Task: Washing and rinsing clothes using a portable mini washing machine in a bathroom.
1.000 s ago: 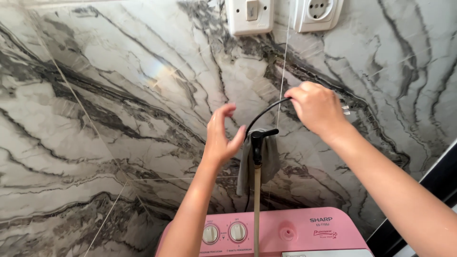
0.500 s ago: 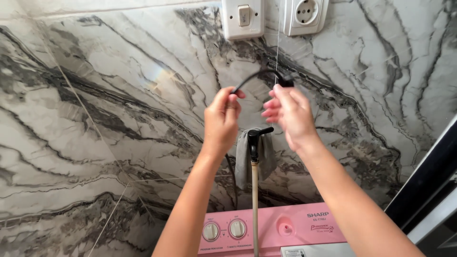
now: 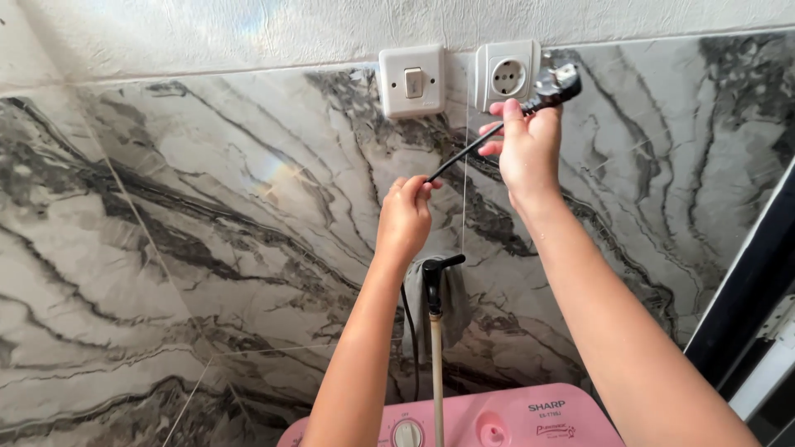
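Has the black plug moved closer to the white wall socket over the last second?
Yes. The right hand has raised the black plug from well below the round white wall socket to level with it, just right, not yet inserted.

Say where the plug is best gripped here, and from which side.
Grip the plug by its dark body, from behind where the cord enters. Its prongs look aimed toward the socket, so that end should stay free. The right hand holds just below it; the left hand pinches the cord.
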